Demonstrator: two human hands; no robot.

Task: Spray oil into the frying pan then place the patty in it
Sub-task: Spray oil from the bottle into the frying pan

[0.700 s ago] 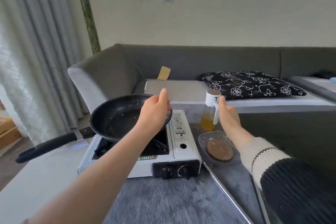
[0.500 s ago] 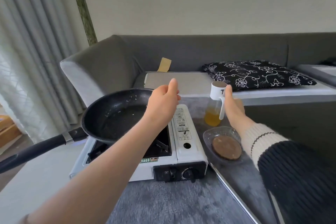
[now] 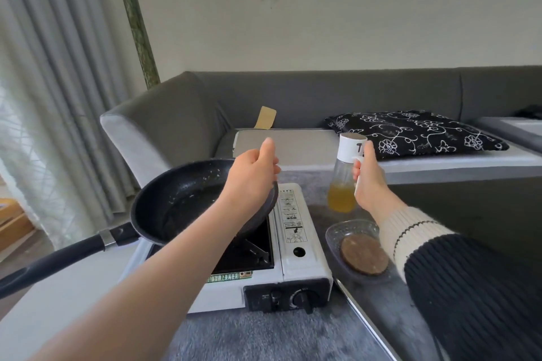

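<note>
Head view shows your frying pan [image 3: 187,202] on the white stove [image 3: 296,240], your left hand [image 3: 252,176] loosely curled, empty, above its rim, your right hand [image 3: 368,182] gripping the oil sprayer [image 3: 344,176], the patty [image 3: 364,255] in its glass dish [image 3: 337,233].

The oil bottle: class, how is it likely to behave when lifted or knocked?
The oil bottle is tall and narrow, so probably tips easily if knocked. Oil fills only its bottom part, so it is likely light. Its clear body may be slippery; the right hand closes round its trigger side.
</note>
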